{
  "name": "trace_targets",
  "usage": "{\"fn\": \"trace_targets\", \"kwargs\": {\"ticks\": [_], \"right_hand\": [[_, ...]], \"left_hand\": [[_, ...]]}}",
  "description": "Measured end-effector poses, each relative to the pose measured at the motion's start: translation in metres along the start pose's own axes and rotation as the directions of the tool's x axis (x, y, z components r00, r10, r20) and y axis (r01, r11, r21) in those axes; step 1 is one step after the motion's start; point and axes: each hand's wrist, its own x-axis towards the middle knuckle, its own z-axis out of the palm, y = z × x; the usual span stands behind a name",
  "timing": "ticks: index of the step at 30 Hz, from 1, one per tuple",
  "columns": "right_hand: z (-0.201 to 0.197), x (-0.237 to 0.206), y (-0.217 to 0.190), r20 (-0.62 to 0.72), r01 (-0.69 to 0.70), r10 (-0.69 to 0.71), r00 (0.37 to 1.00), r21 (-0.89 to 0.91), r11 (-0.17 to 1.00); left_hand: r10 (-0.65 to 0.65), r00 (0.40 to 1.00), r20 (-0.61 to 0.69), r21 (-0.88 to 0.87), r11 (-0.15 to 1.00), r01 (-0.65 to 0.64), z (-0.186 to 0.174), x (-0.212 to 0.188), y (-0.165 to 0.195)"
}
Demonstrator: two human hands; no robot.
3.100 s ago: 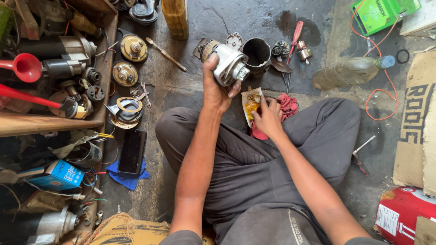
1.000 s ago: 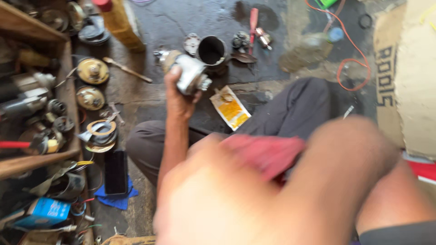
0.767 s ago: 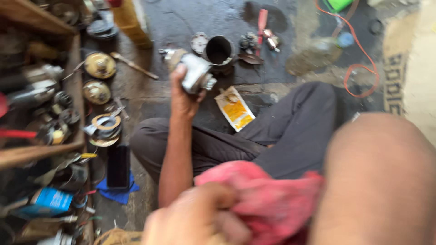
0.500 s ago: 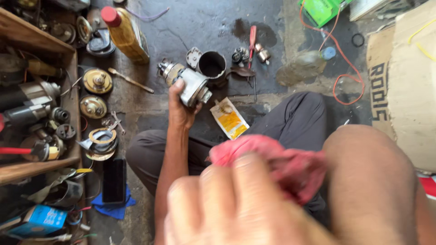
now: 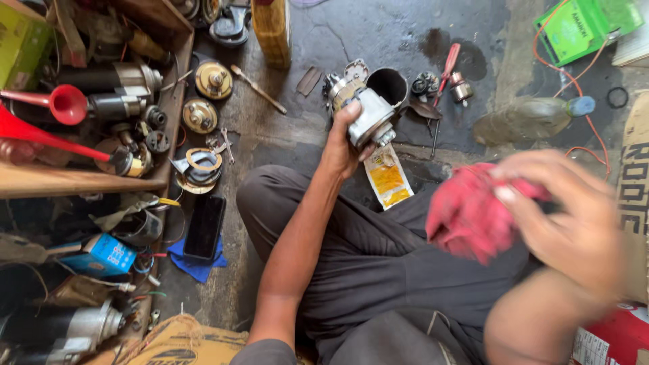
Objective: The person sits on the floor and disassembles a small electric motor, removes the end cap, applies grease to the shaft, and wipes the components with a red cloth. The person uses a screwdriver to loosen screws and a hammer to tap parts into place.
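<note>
The silver-grey cast-metal motor housing [image 5: 370, 120] is being held out above the dark, stained concrete floor [image 5: 378, 34], in front of the person's crossed legs in grey trousers [image 5: 378, 270]. The left hand [image 5: 341, 145] is gripping it from below, its fingers [image 5: 351, 111] wrapping closed around the body, thumb on the near side. The right hand [image 5: 574, 216], blurred and close to the camera, is clutching a crumpled red cloth [image 5: 473, 213]; its fingers are curling shut over the fabric. Just below the housing, a yellow-and-white flat sachet [image 5: 388, 177] is lying on the floor beside the knee. Just behind the housing, a black open metal cylinder [image 5: 388, 85] is standing, with a red-handled screwdriver [image 5: 446, 67] and small metal parts lying near it. To the person's left, a black smartphone [image 5: 205, 226] is resting on a blue cloth [image 5: 196, 267], and round brass-coloured horn discs [image 5: 213, 80] are lying next to a wooden shelf [image 5: 81, 181] carrying a red plastic funnel [image 5: 64, 105].
</note>
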Motion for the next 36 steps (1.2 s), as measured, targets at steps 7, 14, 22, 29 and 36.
{"fn": "trace_targets", "kwargs": {"ticks": [7,14,22,29,36], "right_hand": [[0.131,0.027,0.082,-0.376,0.197,-0.283,0.882,-0.251,0.948],[0.164,0.036,0.113,-0.405,0.271,-0.350,0.845,-0.241,0.932],[0.154,0.012,0.183,-0.516,0.112,0.105,0.850,0.372,0.922],[0.125,0.005,0.160,-0.440,0.148,0.152,0.885,0.575,0.805],[0.156,0.040,0.111,-0.428,0.214,-0.177,0.886,0.039,0.976]], "left_hand": [[-0.098,0.993,0.059,-0.202,0.973,0.108,0.023,-0.010,-0.010],[0.088,0.996,-0.023,-0.099,0.991,-0.090,0.029,-0.014,-0.007],[0.048,0.999,-0.025,-0.079,0.996,-0.050,0.025,-0.008,-0.013],[0.093,0.992,-0.088,-0.008,0.995,-0.095,0.010,-0.008,-0.007],[0.174,0.982,-0.075,0.019,0.985,-0.173,0.019,-0.007,-0.014]]}}
